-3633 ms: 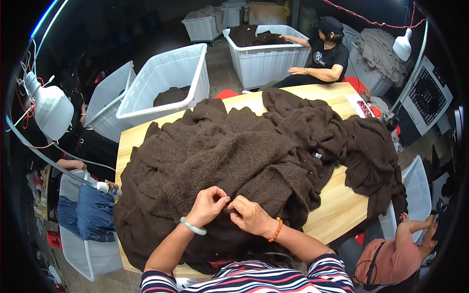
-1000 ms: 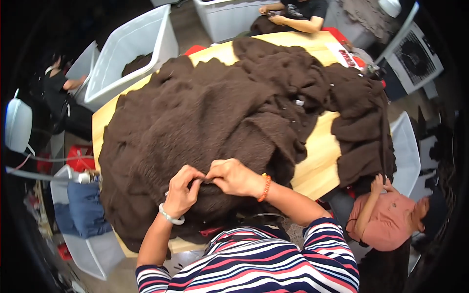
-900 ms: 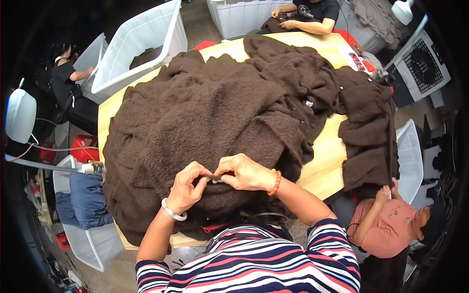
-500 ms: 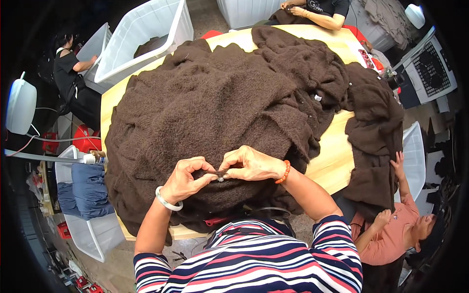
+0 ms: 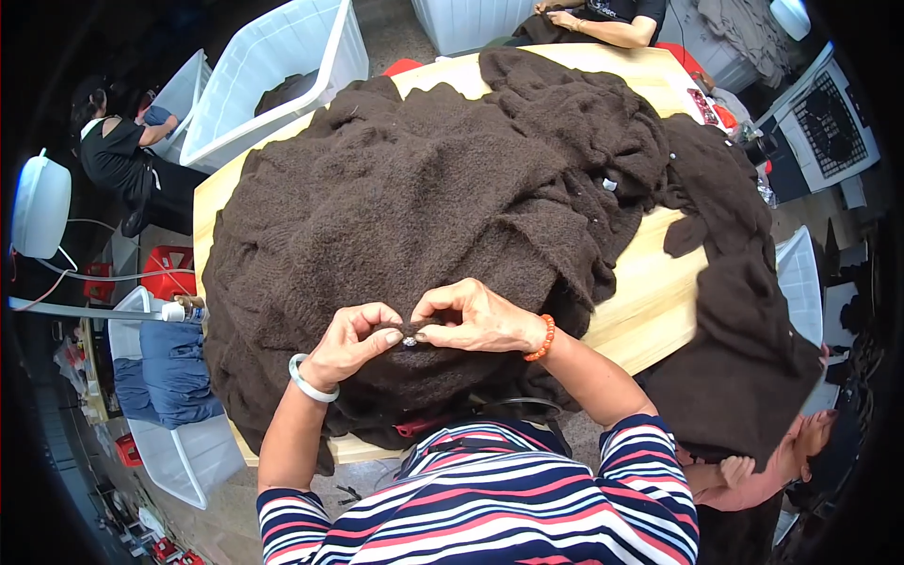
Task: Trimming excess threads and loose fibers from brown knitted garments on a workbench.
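A big heap of dark brown knit fabric (image 5: 377, 207) spreads over the wooden table (image 5: 650, 311) in front of me. At its near side my left hand (image 5: 348, 348) pinches a small fold of the knit between thumb and fingers. My right hand (image 5: 482, 320) pinches the same fold from the other side, its thumb close to the left one. Between the fingertips shows a small shiny silvery piece (image 5: 409, 341), too small to make out. The fold hides part of my fingertips.
A co-worker at the right holds up a brown knit piece (image 5: 744, 377). Another sits beyond the far edge, and a third stands far left by a white bin (image 5: 273, 85). Blue cloth (image 5: 169, 372) fills a bin at the left, near a red stool (image 5: 169, 271).
Both my hands have shifted slightly left, still pinching the fold. At the right, the co-worker's brown knit has spread out toward the near side, covering much of that person.
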Available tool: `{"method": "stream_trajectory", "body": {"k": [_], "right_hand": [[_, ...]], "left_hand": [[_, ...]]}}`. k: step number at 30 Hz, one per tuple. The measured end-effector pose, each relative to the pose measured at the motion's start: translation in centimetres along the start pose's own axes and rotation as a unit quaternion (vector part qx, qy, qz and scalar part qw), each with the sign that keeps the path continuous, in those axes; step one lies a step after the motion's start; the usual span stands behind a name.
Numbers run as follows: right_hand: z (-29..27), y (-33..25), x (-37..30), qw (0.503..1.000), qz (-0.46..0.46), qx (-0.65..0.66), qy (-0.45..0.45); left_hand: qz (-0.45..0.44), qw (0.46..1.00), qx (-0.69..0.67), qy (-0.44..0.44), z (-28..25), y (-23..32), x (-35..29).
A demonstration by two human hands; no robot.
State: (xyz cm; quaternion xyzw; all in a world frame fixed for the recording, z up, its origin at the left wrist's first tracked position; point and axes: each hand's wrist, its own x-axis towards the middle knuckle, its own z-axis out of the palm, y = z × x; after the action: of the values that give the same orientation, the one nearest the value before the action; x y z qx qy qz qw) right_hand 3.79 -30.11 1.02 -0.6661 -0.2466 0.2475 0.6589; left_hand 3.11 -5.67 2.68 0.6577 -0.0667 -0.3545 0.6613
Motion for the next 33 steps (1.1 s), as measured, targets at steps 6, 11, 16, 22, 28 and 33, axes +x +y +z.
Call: {"method": "stream_trajectory", "body": {"k": [6,11,16,22,28,33], "right_hand": [[0.3,-0.2,0.2,0.999,0.002,0.053,0.003],[0.3,-0.3,0.4,0.999,0.016,0.052,0.008],[-0.2,0.1,0.5,0.994,0.054,0.090,-0.018],[-0.2,0.6,0.4,0.996,0.043,0.075,-0.010],[-3.3,-0.8,-2.6,0.921,-0.035,-0.377,0.092],[-3.5,-0.4,-2.7,0.932,-0.091,-0.319,0.144]], "left_hand": [[0.020,1.000,-0.009,-0.018,0.3,-0.3,0.0],[0.012,1.000,0.019,-0.009,0.4,0.5,-0.1],[-0.018,1.000,-0.002,-0.006,0.1,0.7,0.2],[0.005,0.999,0.038,0.026,0.6,0.3,0.4],[0.020,0.972,0.164,0.165,-2.0,0.1,-0.7],[0.091,0.921,0.322,0.198,-0.7,1.3,-0.4]]}}
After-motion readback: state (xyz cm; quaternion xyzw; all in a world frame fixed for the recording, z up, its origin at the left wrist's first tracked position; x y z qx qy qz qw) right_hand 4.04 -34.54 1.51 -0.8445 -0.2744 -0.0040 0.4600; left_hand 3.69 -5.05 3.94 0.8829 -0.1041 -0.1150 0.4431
